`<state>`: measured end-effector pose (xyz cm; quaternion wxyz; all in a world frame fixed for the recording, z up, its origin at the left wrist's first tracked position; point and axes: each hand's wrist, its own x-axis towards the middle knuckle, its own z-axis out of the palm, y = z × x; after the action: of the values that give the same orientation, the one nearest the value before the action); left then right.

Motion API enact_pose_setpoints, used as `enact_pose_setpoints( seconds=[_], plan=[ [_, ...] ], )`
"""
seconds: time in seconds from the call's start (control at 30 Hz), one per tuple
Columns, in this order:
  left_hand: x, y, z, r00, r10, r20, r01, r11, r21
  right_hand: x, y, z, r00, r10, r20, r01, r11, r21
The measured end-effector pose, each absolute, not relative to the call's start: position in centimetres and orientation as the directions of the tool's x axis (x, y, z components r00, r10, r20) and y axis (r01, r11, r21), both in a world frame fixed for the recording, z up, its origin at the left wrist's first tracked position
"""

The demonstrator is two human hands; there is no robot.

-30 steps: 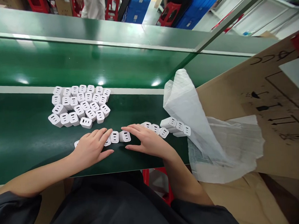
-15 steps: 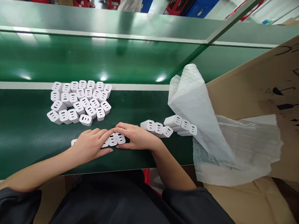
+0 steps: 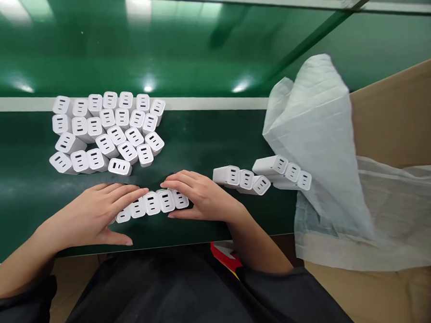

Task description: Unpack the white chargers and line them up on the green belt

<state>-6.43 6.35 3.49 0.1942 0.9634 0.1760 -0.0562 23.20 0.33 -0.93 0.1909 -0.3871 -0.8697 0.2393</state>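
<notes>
A short row of white charger blocks [image 3: 152, 203] stands upright on the green table near its front edge, slotted ends up. My left hand [image 3: 91, 211] reaches over the row's left end, partly hiding it. Its fingers lie stretched along the far side, and the thumb is spread well away toward the front edge. At the right end, my right hand [image 3: 201, 196] curves around the last charger block [image 3: 180, 199], fingers on the far side and thumb on the near side. Behind the left hand stands a larger cluster of the same charger blocks [image 3: 107, 118] in uneven rows.
Several more charger blocks [image 3: 246, 178] lean over to the right of my right hand. Beside them is crumpled white translucent wrapping [image 3: 311, 127], with a cardboard box [image 3: 397, 118] behind it. A pale strip [image 3: 198, 103] crosses the green table [image 3: 200, 138] at the back.
My left hand has slid left, away from my right hand, uncovering more of the row. The view has tilted down and come closer.
</notes>
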Motion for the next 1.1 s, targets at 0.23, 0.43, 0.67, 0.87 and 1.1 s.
enact_pose_setpoints(
  seconds=[0.23,0.43,0.67,0.87,1.1],
  plan=[
    [-7.2,6.2,4.3,0.897,0.361,-0.254,0.430,-0.845,0.318,22.8,0.2,-1.3,-0.625,0.766,0.149,0.577,0.582,-0.573],
    [-7.9,6.0,4.4,0.853,0.415,-0.317,0.508,-0.801,0.316,22.3,0.1,-1.4,-0.619,0.765,0.180,0.572,0.596,-0.563],
    [-6.8,5.7,3.5,0.863,0.422,-0.278,0.500,-0.796,0.342,22.7,0.2,-1.3,-0.605,0.773,0.190,0.599,0.600,-0.530],
    [-6.3,6.0,2.9,0.855,0.486,-0.184,0.518,-0.773,0.366,23.4,0.4,-1.2,-0.566,0.809,0.158,0.651,0.556,-0.516],
    [-6.6,6.4,3.5,0.874,0.450,-0.182,0.485,-0.794,0.367,23.8,0.4,-0.4,-0.595,0.793,0.132,0.638,0.566,-0.521]
  ],
)
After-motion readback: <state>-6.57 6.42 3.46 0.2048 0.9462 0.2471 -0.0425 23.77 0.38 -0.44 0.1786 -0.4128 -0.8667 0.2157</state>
